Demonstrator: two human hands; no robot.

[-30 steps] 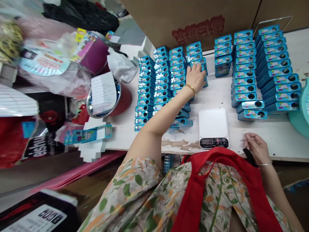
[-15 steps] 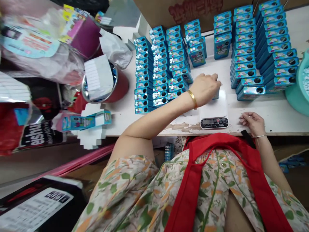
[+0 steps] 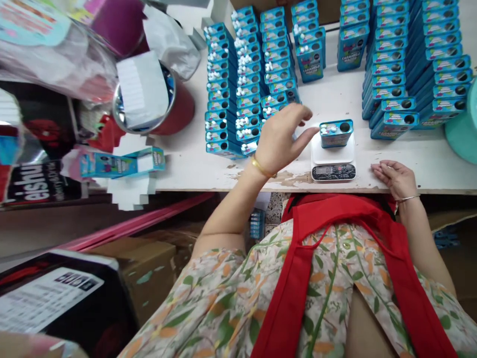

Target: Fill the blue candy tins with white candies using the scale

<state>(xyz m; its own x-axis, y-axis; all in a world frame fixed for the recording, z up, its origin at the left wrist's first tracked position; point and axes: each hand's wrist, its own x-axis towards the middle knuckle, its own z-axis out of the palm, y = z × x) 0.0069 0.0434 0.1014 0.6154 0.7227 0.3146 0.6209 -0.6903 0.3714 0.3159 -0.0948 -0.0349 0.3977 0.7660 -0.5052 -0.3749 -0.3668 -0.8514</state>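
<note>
A blue box (image 3: 336,134) with a dark round opening in its top stands upright on the white kitchen scale (image 3: 333,154). My left hand (image 3: 286,130), wearing a gold bangle, hovers just left of that box. Its thumb and fingers are apart and hold nothing. On the table right of the scale rests my right hand (image 3: 397,179), its fingers curled together with the thumb against them. Whether something small is inside them is hidden. The figures on the scale's display are too small to read surely.
Rows of blue boxes topped with white pellets (image 3: 248,79) stand left of the scale. More blue boxes (image 3: 390,64) stand behind and to the right. A teal tub (image 3: 462,134) is at the right edge. Left are a red metal bucket (image 3: 182,107) and a flattened blue carton (image 3: 119,164).
My left hand has let go of the blue box on the scale and moved left, opening. My right hand stays by the table's front edge. The camera view has shifted slightly.
</note>
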